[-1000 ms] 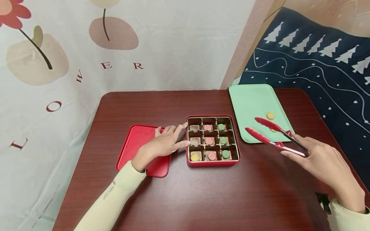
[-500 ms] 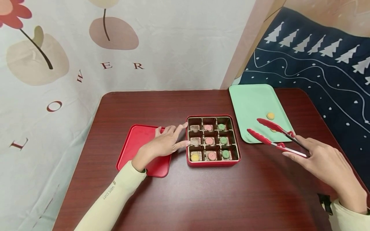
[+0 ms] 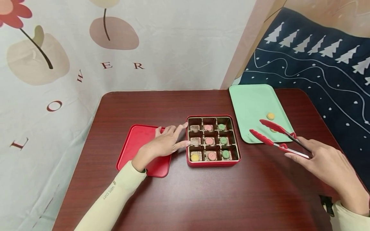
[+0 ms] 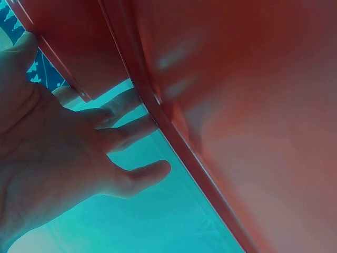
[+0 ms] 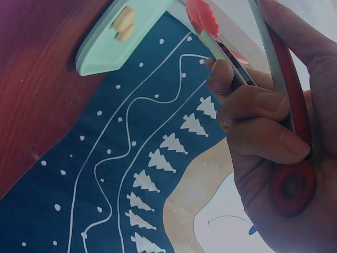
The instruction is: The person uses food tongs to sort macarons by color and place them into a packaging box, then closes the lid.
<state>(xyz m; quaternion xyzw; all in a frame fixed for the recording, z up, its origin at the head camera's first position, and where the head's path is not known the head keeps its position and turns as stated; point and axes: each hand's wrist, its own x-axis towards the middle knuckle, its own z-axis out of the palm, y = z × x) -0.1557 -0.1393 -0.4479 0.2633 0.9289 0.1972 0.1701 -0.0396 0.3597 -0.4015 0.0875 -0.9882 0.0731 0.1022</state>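
Red box [image 3: 212, 164], centre of the frame, lidless, standing on a dark reddish-brown tabletop [image 3: 208, 199]; gold-toned insert with nine compartments in three columns. Contents by column: right, three green pieces [image 3: 223, 140], one per compartment; middle, three pink pieces [image 3: 208, 141], likewise; left, one yellow piece [image 3: 195, 157] in the nearest compartment, the upper two holding nothing. Mint-green tray [image 3: 251, 104], right of centre, just beside the box; on its right side, two further yellow pieces, the far one [image 3: 270, 116] in plain sight, the near one [image 3: 273, 130] partly covered by the tongs. Tongs [image 3: 273, 126], red-tipped with metal arms, one pair, spread wide, heads over the lower part of the tray with nothing between them. Right hand [image 3: 326, 162], right side of the frame, fingers curled round the tongs' arms. Left hand [image 3: 163, 144], left of centre, fingers extended and spread, a fingertip and the thumb against the box's left edge, holding nothing. Red lid [image 3: 137, 141], left of centre, flat on the tabletop, partly beneath the left hand and wrist. Backdrops: pale printed cloth [image 3: 179, 38], upper left and centre; dark blue cloth with white trees [image 3: 323, 83], upper right. Progress, as judged from the count: seven of nine compartments filled, green and pink columns complete; two compartments wanting, seemingly matched by the two yellow pieces on the tray; lid not on the box.
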